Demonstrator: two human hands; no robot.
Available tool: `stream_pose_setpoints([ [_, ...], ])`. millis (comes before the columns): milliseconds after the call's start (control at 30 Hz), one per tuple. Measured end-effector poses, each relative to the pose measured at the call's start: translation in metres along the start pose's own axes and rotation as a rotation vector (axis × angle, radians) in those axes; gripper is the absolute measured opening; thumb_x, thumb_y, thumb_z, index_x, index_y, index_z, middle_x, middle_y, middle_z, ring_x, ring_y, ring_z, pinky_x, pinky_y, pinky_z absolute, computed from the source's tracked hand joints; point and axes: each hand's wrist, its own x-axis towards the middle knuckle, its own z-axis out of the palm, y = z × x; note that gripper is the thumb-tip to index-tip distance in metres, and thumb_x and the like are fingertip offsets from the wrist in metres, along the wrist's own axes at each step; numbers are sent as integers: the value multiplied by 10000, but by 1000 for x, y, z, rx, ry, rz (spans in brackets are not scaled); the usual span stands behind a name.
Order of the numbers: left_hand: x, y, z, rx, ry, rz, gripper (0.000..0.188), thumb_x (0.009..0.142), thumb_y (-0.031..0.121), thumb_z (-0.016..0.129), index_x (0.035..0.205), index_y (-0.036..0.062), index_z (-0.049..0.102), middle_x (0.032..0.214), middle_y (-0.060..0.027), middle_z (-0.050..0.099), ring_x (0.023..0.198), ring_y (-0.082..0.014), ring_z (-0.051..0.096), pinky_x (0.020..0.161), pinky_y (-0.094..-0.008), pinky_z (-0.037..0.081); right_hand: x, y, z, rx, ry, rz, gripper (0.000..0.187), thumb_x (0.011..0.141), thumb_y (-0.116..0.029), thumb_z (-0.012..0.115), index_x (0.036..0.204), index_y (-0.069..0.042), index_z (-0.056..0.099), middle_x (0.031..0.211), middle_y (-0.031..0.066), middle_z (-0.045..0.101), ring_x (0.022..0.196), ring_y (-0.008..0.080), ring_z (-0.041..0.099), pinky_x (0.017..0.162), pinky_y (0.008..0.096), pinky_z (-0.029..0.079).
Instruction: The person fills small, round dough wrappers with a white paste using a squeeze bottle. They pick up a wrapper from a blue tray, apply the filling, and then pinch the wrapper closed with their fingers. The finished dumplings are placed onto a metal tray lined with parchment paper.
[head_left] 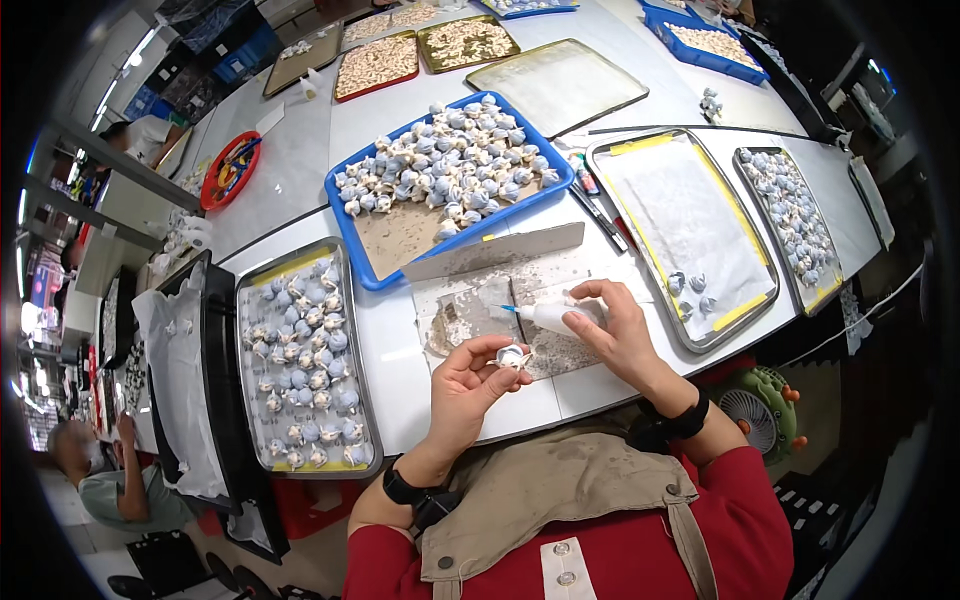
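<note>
Between the fingertips of my left hand (462, 395) is a small blue-and-white figurine (511, 356), pinched just above the table's near edge. My right hand (625, 335) is closed around a white squeeze bottle (552, 318) with a thin blue nozzle. The bottle lies sideways in the grip, its nozzle pointing left, above and apart from the figurine. Beneath both hands is a stained, folded cardboard sheet (560, 352) with a raised back flap. Just beyond it, a blue plastic tray (392, 240) holds a heap of similar figurines.
A metal tray (374, 425) at left carries rows of figurines. On the right, a paper-lined tray (690, 210) has several in its near corner. Pens (600, 218) lie beside the blue tray. A red basket (232, 170) stands far left. A green fan (755, 408) sits below the table.
</note>
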Motion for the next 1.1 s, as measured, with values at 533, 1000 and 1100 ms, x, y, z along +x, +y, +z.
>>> stream_pose_setpoints([
  [533, 8, -8, 19, 74, -15, -150, 370, 868, 61, 647, 1209, -13, 522, 1058, -104, 630, 886, -148, 650, 741, -235, 517, 17, 67, -110, -544, 99, -153, 268, 644, -45, 744, 880, -50, 616, 1016, 88, 604, 1020, 278, 530, 868, 381, 423],
  [1000, 3, -13, 25, 33, -70, -58, 445, 914, 116, 608, 1307, -32, 459, 1032, -77, 626, 946, -103, 606, 819, -222, 497, -10, -42, -11, 116, -155, -316, 312, 645, -141, 822, 834, -48, 592, 732, 68, 600, 673, 205, 601, 580, 305, 487],
  [1100, -1, -9, 20, 57, -65, -39, 442, 913, 97, 604, 1306, -39, 454, 1030, -76, 622, 932, -109, 608, 837, -234, 502, -9, -51, -6, 143, -146, -324, 303, 678, -98, 793, 922, -43, 622, 743, 71, 613, 660, 207, 604, 568, 308, 486],
])
